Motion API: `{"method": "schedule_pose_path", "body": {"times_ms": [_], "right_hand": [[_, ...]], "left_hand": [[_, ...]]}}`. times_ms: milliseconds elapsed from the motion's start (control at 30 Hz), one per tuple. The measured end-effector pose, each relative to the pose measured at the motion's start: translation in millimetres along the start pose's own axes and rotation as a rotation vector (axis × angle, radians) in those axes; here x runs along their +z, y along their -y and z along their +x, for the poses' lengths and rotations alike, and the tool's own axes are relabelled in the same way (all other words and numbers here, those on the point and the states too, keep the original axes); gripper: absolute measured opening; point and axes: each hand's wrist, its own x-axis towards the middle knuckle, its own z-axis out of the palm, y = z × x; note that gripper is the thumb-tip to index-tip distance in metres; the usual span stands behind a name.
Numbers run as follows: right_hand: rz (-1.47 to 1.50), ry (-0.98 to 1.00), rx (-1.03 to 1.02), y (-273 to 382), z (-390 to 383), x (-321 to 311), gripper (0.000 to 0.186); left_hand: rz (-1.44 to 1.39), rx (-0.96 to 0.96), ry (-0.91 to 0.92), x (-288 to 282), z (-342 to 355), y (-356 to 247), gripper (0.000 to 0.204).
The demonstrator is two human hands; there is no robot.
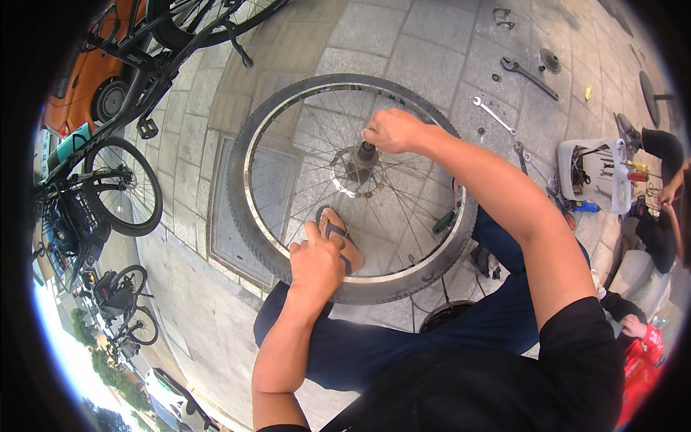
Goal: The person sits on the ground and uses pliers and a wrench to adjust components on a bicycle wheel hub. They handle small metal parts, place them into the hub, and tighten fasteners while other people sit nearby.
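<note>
A bicycle wheel (248, 223) with a black tyre and silver rim stands tilted before me. My left hand (317, 263) is closed over its near left rim, fingers curled. At the centre, my right hand (394, 132) pinches the top of the dark hub axle (368, 147); its fingertips are partly hidden. A silver brake disc (344, 189) sits lower on the hub (358, 167). Through the spokes show my foot in a flip-flop (332, 229) and a dark green handle (445, 222).
On the paving to the right lie an adjustable wrench (529, 78), a combination spanner (495, 115), a sprocket cluster (549, 60) and small round parts. A white toolbox (565, 169) stands beyond, near another person's arm (675, 189). Bicycles (124, 186) stand at the left.
</note>
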Motion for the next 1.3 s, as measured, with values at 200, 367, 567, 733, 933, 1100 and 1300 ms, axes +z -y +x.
{"method": "schedule_pose_path", "body": {"times_ms": [200, 367, 567, 733, 933, 1100, 1300], "right_hand": [[-0.017, -0.027, -0.246, -14.7, -9.6, -10.0, 0.03], [-0.061, -0.127, -0.362, -16.2, -6.9, -2.7, 0.029], [-0.086, -0.004, -0.135, -3.7, 3.5, -5.5, 0.035], [-0.062, -0.028, -0.144, -0.8, -6.0, -14.9, 0.033], [-0.091, -0.049, -0.222, -8.6, -10.6, -7.0, 0.028], [-0.174, -0.078, -0.029, -1.3, -2.4, 5.7, 0.036], [-0.042, -0.05, -0.007, 2.2, -12.9, -7.3, 0.041]], "left_hand": [[0.041, -0.015, -0.017, 7.8, -1.7, 1.6, 0.033], [0.065, 0.023, -0.019, 14.8, 0.1, 4.5, 0.03], [0.007, 0.028, -0.093, 13.3, -1.8, 2.5, 0.026], [0.023, -0.001, -0.002, 10.0, -1.2, -0.1, 0.019], [0.033, -0.019, 0.052, 18.3, -1.0, -1.3, 0.025], [0.058, -0.001, 0.043, 23.1, 0.6, -1.8, 0.027], [0.021, 0.012, 0.002, 23.2, -3.2, -3.6, 0.027]]}}
